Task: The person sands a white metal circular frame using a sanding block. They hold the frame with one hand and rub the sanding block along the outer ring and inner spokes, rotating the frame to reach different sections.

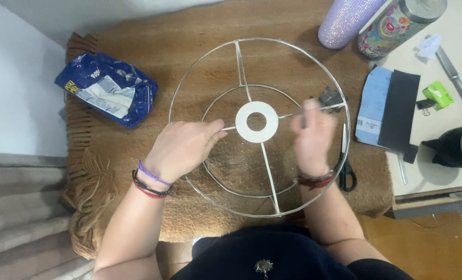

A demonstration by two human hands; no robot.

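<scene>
A round wire lampshade frame (200, 67) with a white centre ring (257, 122) and three spokes lies on a brown fringed cloth (153, 36). My left hand (184, 148) rests on the frame left of the ring, its fingers closed around the thin wire there. My right hand (311, 137) is blurred, over the right spoke, and seems to pinch a small dark piece against that spoke. What it holds is too blurred to name. Bracelets circle both wrists.
A blue crumpled plastic bag (109, 88) lies at the left. Black-handled scissors (345, 166) lie right of the frame. Two decorated tumblers (391, 23) stand at the top right. Sandpaper sheets (391, 106), a green binder-clip box (438, 95), a knife (456, 78) and a dark bottle (456, 147) sit on the white table.
</scene>
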